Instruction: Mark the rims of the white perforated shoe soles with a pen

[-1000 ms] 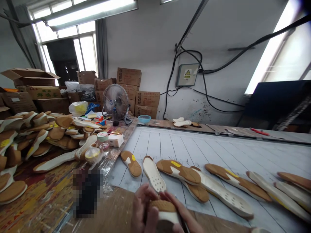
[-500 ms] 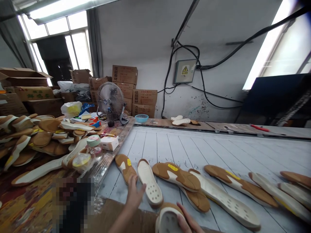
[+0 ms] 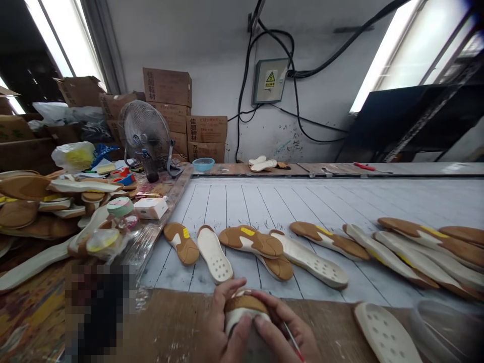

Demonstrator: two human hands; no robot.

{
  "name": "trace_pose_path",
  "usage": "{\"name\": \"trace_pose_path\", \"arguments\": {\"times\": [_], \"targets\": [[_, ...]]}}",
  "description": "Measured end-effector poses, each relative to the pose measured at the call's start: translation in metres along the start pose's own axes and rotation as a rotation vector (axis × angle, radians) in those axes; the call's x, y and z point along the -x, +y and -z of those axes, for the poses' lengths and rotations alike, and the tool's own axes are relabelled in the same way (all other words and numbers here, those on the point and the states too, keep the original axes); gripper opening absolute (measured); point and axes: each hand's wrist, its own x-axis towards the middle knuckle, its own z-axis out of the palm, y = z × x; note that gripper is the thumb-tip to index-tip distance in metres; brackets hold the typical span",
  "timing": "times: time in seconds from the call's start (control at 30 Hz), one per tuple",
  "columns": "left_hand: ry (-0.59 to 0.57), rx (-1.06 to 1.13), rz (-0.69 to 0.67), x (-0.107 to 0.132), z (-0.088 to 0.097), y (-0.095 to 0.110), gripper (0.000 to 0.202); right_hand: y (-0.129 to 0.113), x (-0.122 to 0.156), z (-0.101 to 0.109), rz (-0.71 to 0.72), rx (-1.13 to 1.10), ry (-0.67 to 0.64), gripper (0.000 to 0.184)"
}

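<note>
Between my two hands, low at the near edge of the scuffed wooden bench (image 3: 170, 322), sits the shoe sole (image 3: 245, 308). Its rounded end faces up, brown and finely grained on top, with a smooth cream foam band beneath. My left hand (image 3: 223, 325) curls round its left side, fingers closed on the brown top and thumb pressed into the foam. My right hand (image 3: 285, 333) wraps the other side, fingers pressed together on the cream band (a thin red-tipped stick (image 3: 293, 343) lies along this hand, though I cannot tell how it is held).

Just beyond my fingertips, on the pale grey slatted surface (image 3: 302, 201), lies a white sole (image 3: 215, 248), long and oval, dotted with round holes. Just left of that one lies a brown sole (image 3: 181, 243) with a yellow sticker. Beyond my right fingers a row of soles (image 3: 321, 242) overlaps, brown rubber and cream foam by turns.

Well to the right of my right fingers, on the bench, a perforated cream sole (image 3: 381, 333) lies beside a clear plastic tub (image 3: 442, 327). Far to the left of my left fingers is a heap of soles (image 3: 34, 201). Well beyond them stands a round wire fan (image 3: 145, 128) in front of stacked cardboard boxes (image 3: 206, 128).
</note>
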Motion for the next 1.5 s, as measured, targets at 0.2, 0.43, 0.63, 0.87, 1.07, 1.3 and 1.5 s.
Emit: {"name": "trace_pose_path", "arguments": {"times": [0.2,0.43,0.63,0.87,1.07,1.3,1.5], "targets": [[0.017,-0.011,0.045,0.004,0.006,0.017,0.036,-0.01,0.014,-0.006,-0.039,-0.028,-0.076,0.046],[0.026,-0.077,0.02,0.023,0.017,0.025,0.039,-0.047,0.013,-0.002,0.167,0.555,-0.421,0.025],[0.086,-0.186,-0.031,0.039,0.018,0.034,0.035,-0.075,0.022,-0.011,0.515,1.036,-0.598,0.025],[-0.13,-0.186,0.082,0.037,0.03,0.044,0.035,-0.036,0.023,0.016,0.341,0.639,-0.407,0.051],[-0.2,-0.119,0.112,0.034,0.038,0.033,0.047,-0.018,0.049,0.014,0.591,0.593,-0.143,0.056],[-0.187,-0.181,0.084,0.039,0.033,0.038,0.041,-0.011,0.05,0.0,0.95,1.119,-0.321,0.039],[-0.141,-0.29,0.134,0.041,0.031,0.041,0.045,-0.007,0.045,0.004,0.909,1.131,-0.212,0.04]]}}
